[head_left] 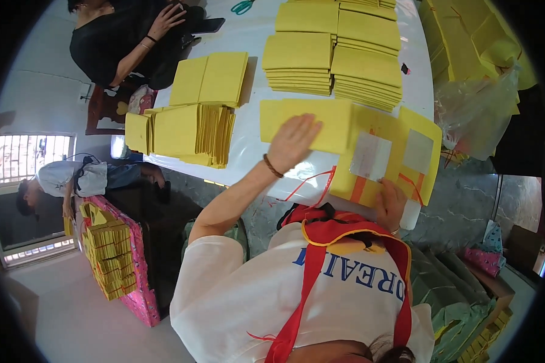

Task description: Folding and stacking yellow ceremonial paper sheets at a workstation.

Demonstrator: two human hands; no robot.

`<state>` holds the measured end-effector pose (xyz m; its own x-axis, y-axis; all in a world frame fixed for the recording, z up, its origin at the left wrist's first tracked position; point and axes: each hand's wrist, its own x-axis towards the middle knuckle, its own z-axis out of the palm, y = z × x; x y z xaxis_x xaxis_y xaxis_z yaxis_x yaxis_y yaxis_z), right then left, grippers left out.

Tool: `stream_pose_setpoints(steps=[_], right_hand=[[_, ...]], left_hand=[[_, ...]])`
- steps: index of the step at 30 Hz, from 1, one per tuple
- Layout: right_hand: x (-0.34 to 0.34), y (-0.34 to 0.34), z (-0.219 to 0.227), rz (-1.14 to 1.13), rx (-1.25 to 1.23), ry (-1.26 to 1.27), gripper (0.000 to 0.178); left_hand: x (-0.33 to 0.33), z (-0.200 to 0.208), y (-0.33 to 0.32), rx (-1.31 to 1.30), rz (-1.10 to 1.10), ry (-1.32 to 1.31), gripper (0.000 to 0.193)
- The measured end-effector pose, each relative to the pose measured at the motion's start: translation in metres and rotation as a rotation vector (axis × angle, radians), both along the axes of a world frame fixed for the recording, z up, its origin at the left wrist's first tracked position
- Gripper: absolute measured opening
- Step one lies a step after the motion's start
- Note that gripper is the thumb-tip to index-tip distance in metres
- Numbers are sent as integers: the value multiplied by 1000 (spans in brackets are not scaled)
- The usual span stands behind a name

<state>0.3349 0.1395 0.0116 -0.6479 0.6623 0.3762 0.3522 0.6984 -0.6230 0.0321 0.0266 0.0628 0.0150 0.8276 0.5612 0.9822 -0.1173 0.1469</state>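
Note:
A yellow paper folder point(335, 121) lies at the table's near edge, its left part flat under my left hand point(295, 142). That hand is open, palm down, with its fingers stretched over the paper. On the right, the folder's spread panels carry whitish patches point(370, 155) and orange-red strips. My right hand point(392, 206) is closed at the near edge of these panels, fingers bent against the paper; its underside is hidden. A red string point(309, 181) hangs by the near edge. Beyond my hands stand neat stacks of yellow folders point(298, 57).
More yellow folders point(178, 130) stand on the white-covered table point(251, 130) to the left. Teal scissors point(242, 7) lie at the far side. A person in black point(124, 42) sits far left, near a phone point(209, 25). A clear plastic bag point(475, 112) hangs at the right.

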Motion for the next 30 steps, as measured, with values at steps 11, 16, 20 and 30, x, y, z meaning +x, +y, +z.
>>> stream_pose_setpoints(steps=[11, 16, 20, 30], right_hand=[[-12, -1, 6, 34, 66, -122, 31], [-12, -3, 5, 19, 55, -132, 29], [-15, -3, 3, 24, 51, -139, 28], [-10, -4, -2, 34, 92, -153, 27]], left_hand=[[-32, -32, -18, -97, 195, 39, 63], [-36, -45, -23, -128, 185, 119, 62], [-38, -42, -23, -220, 165, 99, 60], [-55, -60, -28, -435, 35, -166, 51]])
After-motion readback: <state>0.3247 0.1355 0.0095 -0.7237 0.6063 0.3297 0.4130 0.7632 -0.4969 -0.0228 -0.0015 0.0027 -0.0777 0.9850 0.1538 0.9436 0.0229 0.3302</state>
